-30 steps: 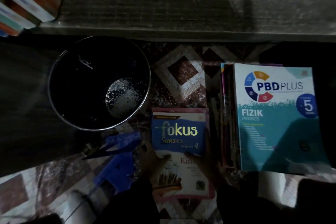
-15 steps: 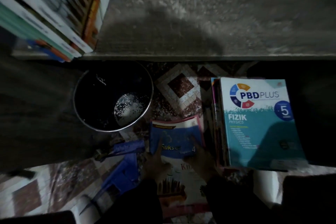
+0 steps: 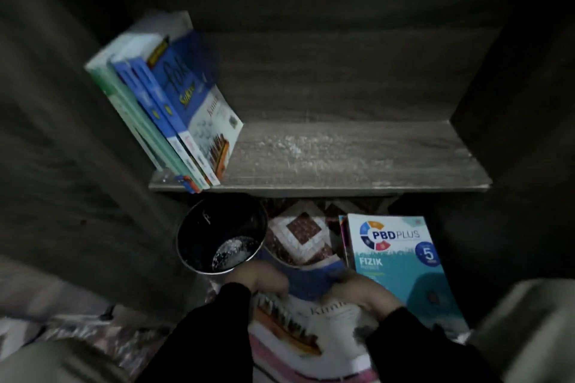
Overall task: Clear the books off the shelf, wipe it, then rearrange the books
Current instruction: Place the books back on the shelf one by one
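Both my hands hold a blue and white "fokus" book (image 3: 311, 317) lifted off the floor, tilted toward me. My left hand (image 3: 253, 280) grips its left edge and my right hand (image 3: 364, 292) grips its right edge. On the grey wooden shelf (image 3: 342, 155), several books (image 3: 174, 109) lean against the left wall, the front one another blue "fokus" title. A stack of books (image 3: 401, 270) topped by a teal "PBD Plus Fizik" book lies on the floor at the right. The image is dim and blurred.
A black round bucket (image 3: 221, 236) with a metal rim stands on the patterned tile floor (image 3: 301, 233) just below the shelf, left of my hands. Dark cabinet walls close in on both sides. White dust or streaks mark the shelf board.
My hands have raised the "fokus" book off the floor toward me. My view has tilted up, bringing the whole shelf and its leaning books into sight.
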